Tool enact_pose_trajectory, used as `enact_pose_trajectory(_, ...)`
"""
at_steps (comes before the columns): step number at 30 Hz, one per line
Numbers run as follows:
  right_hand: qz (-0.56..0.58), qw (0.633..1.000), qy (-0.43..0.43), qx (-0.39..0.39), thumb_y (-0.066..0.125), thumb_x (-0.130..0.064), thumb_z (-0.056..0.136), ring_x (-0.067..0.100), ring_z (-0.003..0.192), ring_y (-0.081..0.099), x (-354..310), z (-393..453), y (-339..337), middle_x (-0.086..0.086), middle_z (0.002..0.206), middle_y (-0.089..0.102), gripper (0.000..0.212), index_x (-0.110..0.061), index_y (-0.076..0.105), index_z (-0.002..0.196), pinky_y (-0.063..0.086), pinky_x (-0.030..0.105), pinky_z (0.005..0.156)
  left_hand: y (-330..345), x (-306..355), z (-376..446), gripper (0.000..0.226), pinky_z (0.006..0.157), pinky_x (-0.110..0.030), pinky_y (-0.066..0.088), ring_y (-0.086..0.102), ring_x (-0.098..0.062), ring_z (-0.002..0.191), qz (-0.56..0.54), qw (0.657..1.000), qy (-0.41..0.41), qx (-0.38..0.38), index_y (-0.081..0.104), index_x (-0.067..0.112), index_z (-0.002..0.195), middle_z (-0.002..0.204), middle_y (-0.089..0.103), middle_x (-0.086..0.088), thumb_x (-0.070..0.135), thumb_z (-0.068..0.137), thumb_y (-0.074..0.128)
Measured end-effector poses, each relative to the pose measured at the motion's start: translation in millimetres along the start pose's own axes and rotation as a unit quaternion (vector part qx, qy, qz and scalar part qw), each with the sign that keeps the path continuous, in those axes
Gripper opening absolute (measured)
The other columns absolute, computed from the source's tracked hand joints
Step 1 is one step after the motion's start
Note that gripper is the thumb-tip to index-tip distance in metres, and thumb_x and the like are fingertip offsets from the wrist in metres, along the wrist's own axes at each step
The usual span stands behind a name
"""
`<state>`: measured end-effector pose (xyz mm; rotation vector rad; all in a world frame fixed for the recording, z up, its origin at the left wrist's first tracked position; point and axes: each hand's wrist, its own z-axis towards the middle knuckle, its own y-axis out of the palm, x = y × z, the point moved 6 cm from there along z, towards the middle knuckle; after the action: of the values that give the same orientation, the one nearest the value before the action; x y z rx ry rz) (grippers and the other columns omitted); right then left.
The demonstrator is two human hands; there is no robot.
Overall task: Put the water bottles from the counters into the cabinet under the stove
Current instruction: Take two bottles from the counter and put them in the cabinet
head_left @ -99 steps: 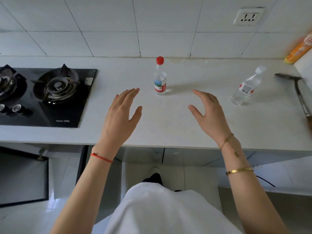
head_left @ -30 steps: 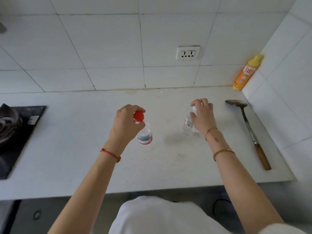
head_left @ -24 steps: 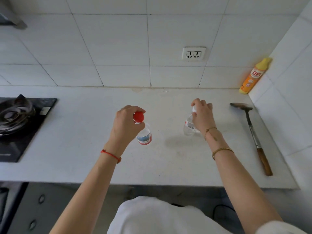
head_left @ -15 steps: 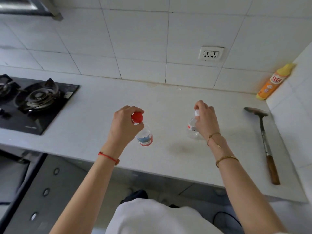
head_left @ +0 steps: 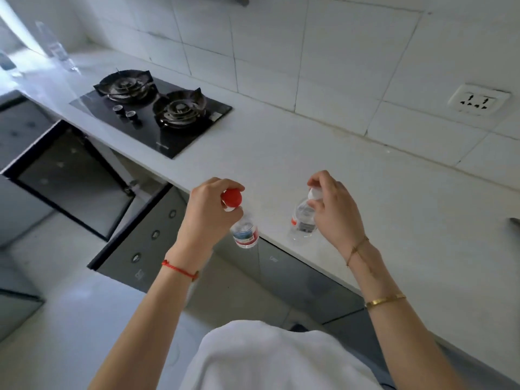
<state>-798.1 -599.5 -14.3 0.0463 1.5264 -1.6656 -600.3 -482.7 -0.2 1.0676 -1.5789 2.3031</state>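
Two bottles lifted off counter (head_left: 394,209), mid-frame: red-capped bottle (head_left: 242,225) pinched at neck by left hand (head_left: 209,213), white-capped bottle (head_left: 302,220) likewise by right hand (head_left: 333,211); carry step, next probably down-left into open cabinet (head_left: 71,178) under stove (head_left: 152,114).

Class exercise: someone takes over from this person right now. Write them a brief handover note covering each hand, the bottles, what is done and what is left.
Left hand grips the red-capped bottle by its neck, lifted off the counter.
Right hand pinches the white-capped bottle at its cap, also lifted.
Done: both picked up.
Left: carry them to the open cabinet under the stove and set them inside. More clear bottles seem to stand on the far counter; fetch them after.
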Motion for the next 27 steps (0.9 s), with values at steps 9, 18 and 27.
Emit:
enact_pose_trajectory(9,0.059,0.99,-0.102,-0.081,0.055,0.0,0.087,0.017,0.096,0.051,-149.2,-37.9,85.8,-0.001,0.104,0.057,0.028,-0.015,0.05,0.11,0.042,0.027,0.074,-115.3,-112.3,-100.2,0.034,0.075,-0.002,0.037,0.057,-0.006,0.087,0.025,0.992,-0.075,0.098,0.073,0.02,0.1,0.095,0.062,0.014,0.005,0.069,0.077)
enact_pose_trajectory(18,0.105,0.971,-0.15,-0.156,0.06,0.001,0.083,0.02,0.101,0.053,-284.0,-88.1,194.7,0.001,0.108,0.06,0.032,-0.017,0.051,0.107,0.043,0.028,0.08,-223.4,-228.1,-203.5,0.035,0.07,0.001,0.041,0.055,0.003,0.077,0.046,0.977,-0.156,0.135,0.071,0.02,0.099,0.092,0.061,0.013,0.004,0.069,0.079)
enact_pose_trajectory(27,0.135,0.935,-0.232,-0.23,0.064,-0.002,0.084,0.016,0.095,0.054,-409.0,-99.2,281.3,-0.002,0.104,0.059,0.031,-0.017,0.049,0.106,0.045,0.027,0.079,-297.7,-324.7,-242.7,0.032,0.073,-0.023,0.053,0.06,-0.016,0.078,0.058,0.958,-0.226,0.168,0.072,0.017,0.098,0.094,0.066,0.001,0.005,0.069,0.077)
